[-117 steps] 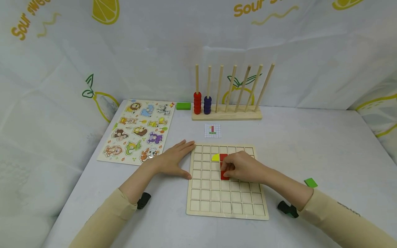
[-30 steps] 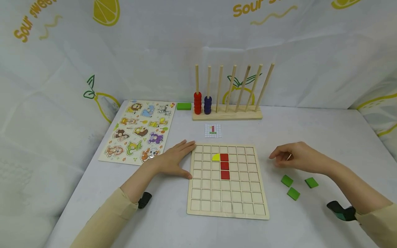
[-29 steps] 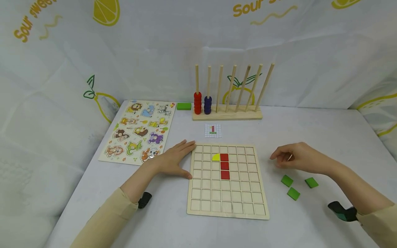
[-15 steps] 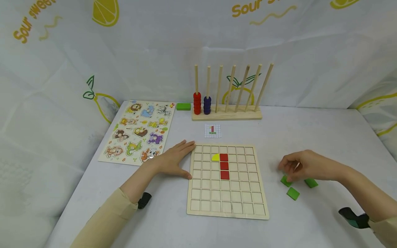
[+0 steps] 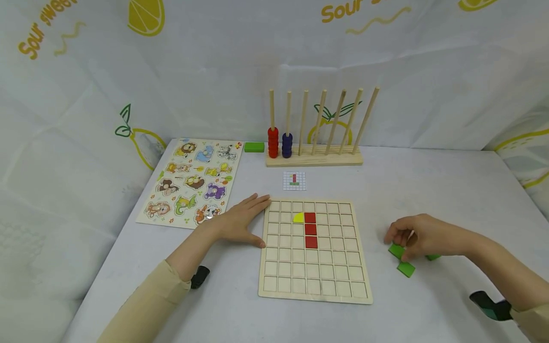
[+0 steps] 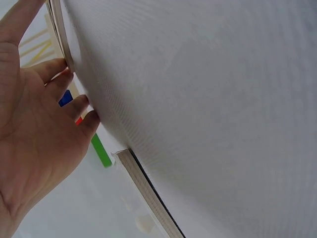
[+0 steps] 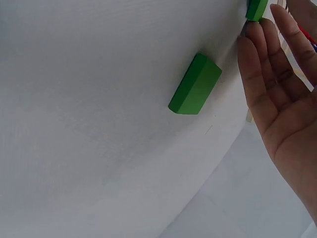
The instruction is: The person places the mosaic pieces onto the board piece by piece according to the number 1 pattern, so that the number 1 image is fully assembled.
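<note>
We observe three green tiles on the bench point(image 5: 463, 190), to the right of the grid board point(image 5: 312, 257). The near tile point(image 5: 406, 270) and the far tile point(image 5: 396, 251) lie flat, just beside each other; the outer tile point(image 5: 433, 257) is mostly covered by the right hand point(image 5: 431, 233). The visible tiles are near square, so we read no clear long axis; their edges sit diagonally to the board's grid lines.

The right hand is over the far tile, its fingers loosely bent and a gap between thumb and index finger. We cannot tell whether the fingertips touch the tile. The left hand point(image 5: 233, 224) rests at the board's left edge, thumb spread away from straight fingers, with finger and thumb tips at the rim.

On the board, three red tiles point(image 5: 310, 229) fill the fourth column from the left, second to fourth cells from the far edge; this row's long axis runs front to back. The yellow quarter-circle point(image 5: 298, 218) occupies the cell left of the farthest red tile, its curve facing far left. Beyond the board, we note the pattern card point(image 5: 294, 181).
</note>
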A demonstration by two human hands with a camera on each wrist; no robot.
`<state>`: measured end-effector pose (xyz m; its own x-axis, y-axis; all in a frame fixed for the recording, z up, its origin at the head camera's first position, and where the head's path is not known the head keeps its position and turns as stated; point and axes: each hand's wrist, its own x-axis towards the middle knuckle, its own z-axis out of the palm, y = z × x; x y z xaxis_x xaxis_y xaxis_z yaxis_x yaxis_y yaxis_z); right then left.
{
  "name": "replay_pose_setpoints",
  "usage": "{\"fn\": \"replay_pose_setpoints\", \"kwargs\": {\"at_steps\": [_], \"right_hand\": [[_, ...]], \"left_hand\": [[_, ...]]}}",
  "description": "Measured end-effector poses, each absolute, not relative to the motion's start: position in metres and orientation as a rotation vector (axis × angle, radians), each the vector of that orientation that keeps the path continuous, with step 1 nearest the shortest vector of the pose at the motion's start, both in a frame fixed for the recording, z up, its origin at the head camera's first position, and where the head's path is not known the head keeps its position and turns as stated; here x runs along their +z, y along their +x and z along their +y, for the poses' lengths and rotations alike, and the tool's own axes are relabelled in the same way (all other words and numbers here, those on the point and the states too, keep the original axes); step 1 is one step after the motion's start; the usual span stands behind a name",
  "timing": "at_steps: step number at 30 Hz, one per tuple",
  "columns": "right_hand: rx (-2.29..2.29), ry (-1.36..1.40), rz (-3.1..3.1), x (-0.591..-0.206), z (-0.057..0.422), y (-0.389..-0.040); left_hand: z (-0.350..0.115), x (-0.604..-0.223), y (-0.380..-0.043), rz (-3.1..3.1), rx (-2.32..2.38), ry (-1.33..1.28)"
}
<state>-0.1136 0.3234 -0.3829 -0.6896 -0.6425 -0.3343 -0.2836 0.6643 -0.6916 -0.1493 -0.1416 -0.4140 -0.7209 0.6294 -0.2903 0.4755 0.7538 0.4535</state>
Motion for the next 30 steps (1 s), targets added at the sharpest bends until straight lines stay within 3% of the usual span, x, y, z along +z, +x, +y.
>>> {"fn": "replay_pose_setpoints", "kwargs": {"at_steps": [30], "right_hand": [[-0.689, -0.711, 2.419, -0.3879, 0.3143, -0.1155]], "left_hand": [[-0.1430, -0.4131, -0.1488, 2.519, 0.501, 0.857]]}}
